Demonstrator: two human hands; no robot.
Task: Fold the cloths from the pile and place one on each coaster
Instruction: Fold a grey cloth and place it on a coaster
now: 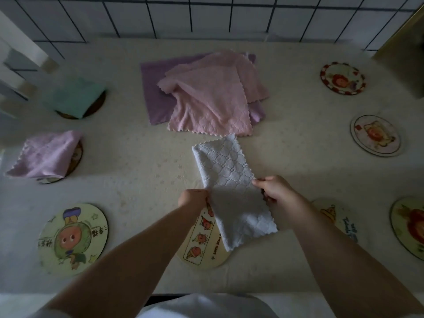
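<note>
Both hands, left (193,198) and right (273,189), pinched opposite edges of the white cloth (231,187), keeping it taut for folding above the near-edge coaster (202,251).

Quilted, fluffy white cloth (231,187); glossy printed coasters (73,236); matt embossed tablecloth (137,157).
</note>
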